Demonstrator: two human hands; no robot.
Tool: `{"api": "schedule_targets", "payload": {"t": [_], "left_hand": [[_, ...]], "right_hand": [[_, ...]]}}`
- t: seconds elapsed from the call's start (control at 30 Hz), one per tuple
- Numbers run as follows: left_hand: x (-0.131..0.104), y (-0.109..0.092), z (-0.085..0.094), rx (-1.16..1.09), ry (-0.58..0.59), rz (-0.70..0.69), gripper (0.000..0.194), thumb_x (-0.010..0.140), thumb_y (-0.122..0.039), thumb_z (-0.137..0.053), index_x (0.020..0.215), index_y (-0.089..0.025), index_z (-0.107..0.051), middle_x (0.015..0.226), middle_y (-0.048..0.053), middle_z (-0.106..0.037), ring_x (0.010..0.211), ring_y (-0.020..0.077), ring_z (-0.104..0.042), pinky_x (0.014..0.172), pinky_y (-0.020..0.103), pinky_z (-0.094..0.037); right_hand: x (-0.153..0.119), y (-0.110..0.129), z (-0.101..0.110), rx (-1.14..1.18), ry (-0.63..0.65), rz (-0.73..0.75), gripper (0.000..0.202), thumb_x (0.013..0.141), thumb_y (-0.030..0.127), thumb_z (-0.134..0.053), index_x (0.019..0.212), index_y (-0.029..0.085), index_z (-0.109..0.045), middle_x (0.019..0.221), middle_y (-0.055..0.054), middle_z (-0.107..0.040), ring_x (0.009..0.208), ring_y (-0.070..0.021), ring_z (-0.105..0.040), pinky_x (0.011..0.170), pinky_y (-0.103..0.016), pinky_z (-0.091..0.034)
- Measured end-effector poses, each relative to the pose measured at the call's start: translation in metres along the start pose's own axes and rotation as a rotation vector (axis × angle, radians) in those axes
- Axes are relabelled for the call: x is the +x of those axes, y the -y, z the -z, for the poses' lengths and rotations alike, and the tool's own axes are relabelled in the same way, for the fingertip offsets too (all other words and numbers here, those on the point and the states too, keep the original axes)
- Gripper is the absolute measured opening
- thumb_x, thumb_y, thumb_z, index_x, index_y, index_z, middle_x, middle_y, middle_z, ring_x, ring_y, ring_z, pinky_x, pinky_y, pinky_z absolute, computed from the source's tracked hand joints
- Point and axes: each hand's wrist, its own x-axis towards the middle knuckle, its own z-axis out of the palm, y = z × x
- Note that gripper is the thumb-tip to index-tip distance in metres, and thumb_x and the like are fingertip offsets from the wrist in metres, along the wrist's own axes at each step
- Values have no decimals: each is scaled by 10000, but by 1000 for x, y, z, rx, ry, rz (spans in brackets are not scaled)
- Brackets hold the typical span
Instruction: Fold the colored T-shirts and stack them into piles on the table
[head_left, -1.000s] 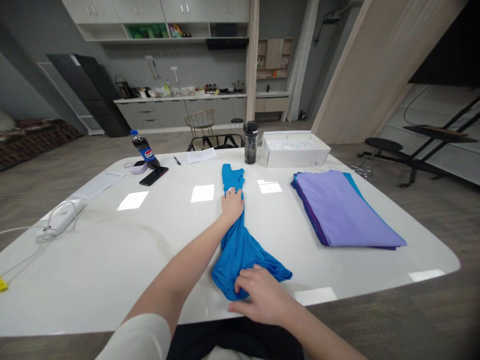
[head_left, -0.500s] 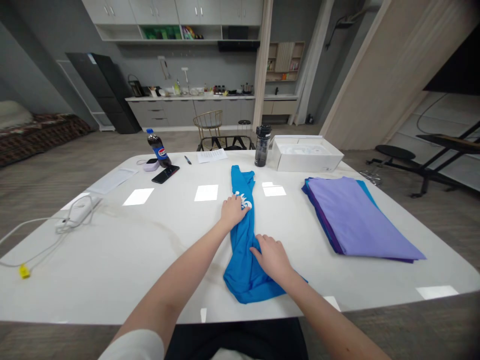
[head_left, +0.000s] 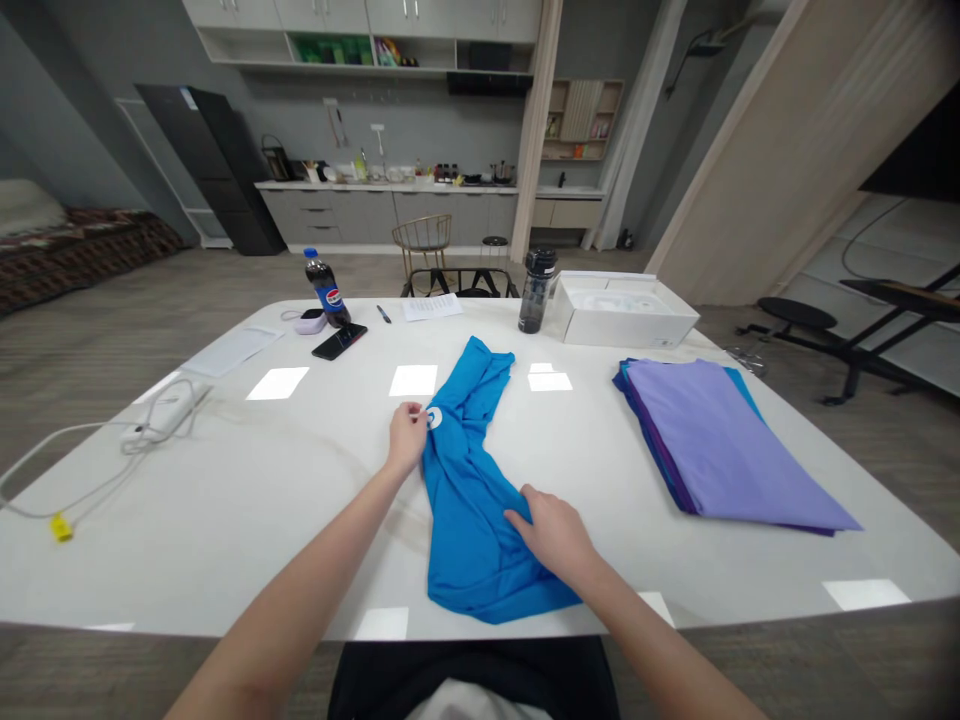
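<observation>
A blue T-shirt point(head_left: 472, 480) lies crumpled and lengthwise on the white table in front of me, with part of a white print showing near its left edge. My left hand point(head_left: 409, 436) is closed, pinching the cloth at that left edge beside the print. On the lower right side of the shirt rests my right hand point(head_left: 555, 535), its thumb and fingers closed on the fabric near the edge. Some of the cloth under the right hand is hidden.
To the right lies a stack of folded purple and blue cloths point(head_left: 727, 440). Behind stand a white box point(head_left: 626, 318) and a dark drink bottle point(head_left: 534, 295). At the left are a cola bottle point(head_left: 328, 290), a phone point(head_left: 340, 341), papers point(head_left: 232, 350) and a power strip point(head_left: 166, 410) with cables.
My left hand has moved left, drawing the shirt's left edge outward, so the cloth is spread wider. My right hand stays on the lower right side, slightly shifted. The view has tilted a little.
</observation>
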Motion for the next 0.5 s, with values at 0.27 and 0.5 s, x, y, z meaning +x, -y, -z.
{"api": "schedule_targets", "payload": {"t": [0.27,0.5], "left_hand": [[13,-71,-45,527,405,-520,271,866,-308,-673,1106,-188,-710,1241,150,-667,1223,327,-584,1075,442,-432],[37,-68,-48,15,210,-265,163,934,-313,-582,867,-202,-682,887,72,-711,904,235,-670,867,352,-514]], "right_hand": [[0,5,3,-19,59,4,330,949,505,-607,1082,203,-585,1021,-113,-750,924,-292,-719,677,-318,-397],[15,-3,14,138,71,-16,503,870,642,-659,1132,218,-590,986,-74,-730,869,-256,-691,646,-287,-370]]}}
